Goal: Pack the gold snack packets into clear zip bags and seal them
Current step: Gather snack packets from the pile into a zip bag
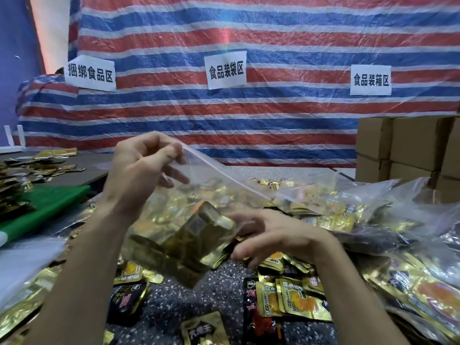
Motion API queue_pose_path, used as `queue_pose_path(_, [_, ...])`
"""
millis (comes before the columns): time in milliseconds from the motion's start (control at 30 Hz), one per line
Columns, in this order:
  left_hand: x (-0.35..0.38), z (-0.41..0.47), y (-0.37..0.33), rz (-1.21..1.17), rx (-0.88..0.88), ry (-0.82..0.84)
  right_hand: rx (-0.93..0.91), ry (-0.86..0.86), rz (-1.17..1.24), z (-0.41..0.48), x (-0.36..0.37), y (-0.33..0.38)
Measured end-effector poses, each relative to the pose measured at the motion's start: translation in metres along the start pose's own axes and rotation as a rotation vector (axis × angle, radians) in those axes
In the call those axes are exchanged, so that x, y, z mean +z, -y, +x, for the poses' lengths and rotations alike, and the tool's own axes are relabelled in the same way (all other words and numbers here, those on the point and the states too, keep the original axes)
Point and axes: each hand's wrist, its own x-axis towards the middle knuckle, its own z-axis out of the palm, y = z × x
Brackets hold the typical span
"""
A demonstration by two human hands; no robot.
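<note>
My left hand (142,168) pinches the zip rim of a clear zip bag (219,180) and holds it up over the table. Inside the bag lies a stack of gold snack packets (189,242), low and tilted. My right hand (271,235) is at the bag's open side next to the stack, fingers curled; the bag blurs what they touch. Loose gold packets (296,300) cover the speckled table (204,297) below both hands.
Filled clear bags (368,215) pile up at the right. Cardboard boxes (408,150) are stacked at the back right. A green cloth (49,202) and more packets lie at the left. A striped tarp (224,115) with paper signs forms the back wall.
</note>
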Motion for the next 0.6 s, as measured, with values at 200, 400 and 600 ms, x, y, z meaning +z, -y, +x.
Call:
queue_pose_path(200, [0.04, -0.005, 0.001, -0.215, -0.13, -0.124, -0.035, -0.051, 0.014, 0.023, 0.025, 0.0])
queue_pose_path(400, [0.047, -0.004, 0.012, -0.073, -0.17, -0.069, 0.14, -0.369, 0.178, 0.008, 0.004, 0.001])
queue_pose_path(600, [0.045, -0.005, 0.01, 0.069, -0.171, -0.097, -0.069, -0.884, 0.841, 0.002, -0.027, -0.002])
